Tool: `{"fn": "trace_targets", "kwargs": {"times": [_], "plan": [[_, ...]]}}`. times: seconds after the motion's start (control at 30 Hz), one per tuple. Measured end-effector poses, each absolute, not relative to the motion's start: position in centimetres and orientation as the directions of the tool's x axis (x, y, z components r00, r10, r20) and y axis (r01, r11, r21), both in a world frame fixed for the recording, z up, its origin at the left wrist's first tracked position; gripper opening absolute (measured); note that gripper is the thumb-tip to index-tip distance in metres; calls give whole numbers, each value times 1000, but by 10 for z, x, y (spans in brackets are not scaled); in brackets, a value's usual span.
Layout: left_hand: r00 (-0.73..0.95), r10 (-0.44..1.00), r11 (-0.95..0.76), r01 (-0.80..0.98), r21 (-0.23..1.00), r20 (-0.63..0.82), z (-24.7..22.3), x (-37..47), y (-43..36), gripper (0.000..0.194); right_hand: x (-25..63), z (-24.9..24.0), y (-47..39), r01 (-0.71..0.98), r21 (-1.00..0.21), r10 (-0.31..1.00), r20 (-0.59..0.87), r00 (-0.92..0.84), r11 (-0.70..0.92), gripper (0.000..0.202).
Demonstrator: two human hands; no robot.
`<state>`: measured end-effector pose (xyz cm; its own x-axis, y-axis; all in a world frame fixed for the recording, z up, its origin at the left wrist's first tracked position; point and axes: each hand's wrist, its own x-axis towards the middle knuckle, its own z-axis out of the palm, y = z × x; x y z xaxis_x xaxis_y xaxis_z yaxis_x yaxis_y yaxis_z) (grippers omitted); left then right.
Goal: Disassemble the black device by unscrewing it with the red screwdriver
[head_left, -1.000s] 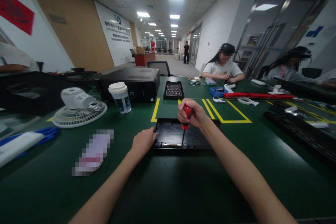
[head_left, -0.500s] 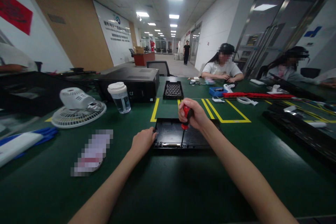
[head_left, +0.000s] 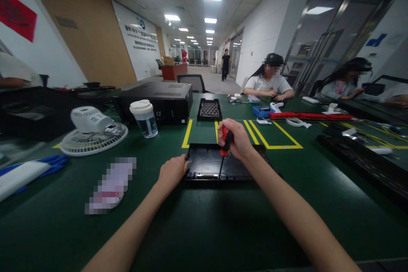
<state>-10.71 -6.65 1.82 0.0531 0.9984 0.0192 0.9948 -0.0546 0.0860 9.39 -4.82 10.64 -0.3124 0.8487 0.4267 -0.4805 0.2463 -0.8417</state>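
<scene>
Spanning the foreground, the green counter carries everything, with a black computer case standing on it beyond the hands, to the left. Smaller and nearer, a shallow black panel lies directly in front of the person, its long axis running left to right. The left grip touches the panel's left edge; its fingertips are mostly hidden, so I cannot tell whether it pinches that edge or merely steadies it. Over the panel, and nearer the middle of its length, is the right grip, closed around the handle of a red-and-black screwdriver with the fingers wrapped and no gap showing. This tool stands nearly upright, crossing the panel's long axis, its dark shaft slanting down slightly to the left. Along the panel's near edge lies a narrow pale strip. Smallest of all, the screwdriver's tip ends just inside that edge, beside the strip's right end; whether it is seated in anything is too small to tell.
</scene>
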Motion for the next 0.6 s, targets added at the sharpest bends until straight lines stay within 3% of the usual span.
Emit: {"fn": "trace_targets", "kwargs": {"times": [0.6], "plan": [[52,998,-54,994,95,23,16,-108,-65,33,86,107,-59,-399,-845,883,444,-151,357,23]]}}
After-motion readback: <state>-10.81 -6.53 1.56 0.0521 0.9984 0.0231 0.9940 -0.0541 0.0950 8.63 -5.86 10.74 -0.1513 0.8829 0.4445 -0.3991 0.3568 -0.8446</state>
